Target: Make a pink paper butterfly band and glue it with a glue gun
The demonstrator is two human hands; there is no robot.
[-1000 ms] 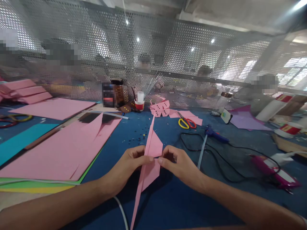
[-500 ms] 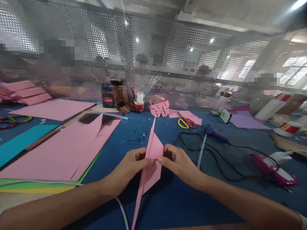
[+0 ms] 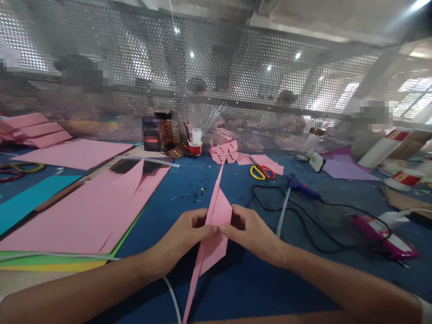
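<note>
A folded piece of pink craft sheet [image 3: 212,252] stands tilted between my hands above the blue table, with a long narrow edge running toward me. My left hand [image 3: 189,234] pinches it from the left, thumb lying across its face. From the right, my right hand [image 3: 248,229] grips its edge, and the two thumb tips nearly meet on the sheet. The fingers behind the sheet are partly hidden. Beyond it lie small dark bits [image 3: 194,193] scattered on the table and a pink cut-out with black dots [image 3: 224,152].
Scissors [image 3: 258,171] rest on pink scraps ahead. To the right are a blue glue gun [image 3: 303,186] with a looping black cord and a magenta power strip [image 3: 388,240]. Large pink sheets [image 3: 84,211] cover the left side. A red-and-white cup [image 3: 195,147] stands before the perforated screen [image 3: 236,67].
The upper tip of the pink sheet has swung slightly right. A small dark spot between my thumbs no longer shows, and the thumbs have drawn a little closer together.
</note>
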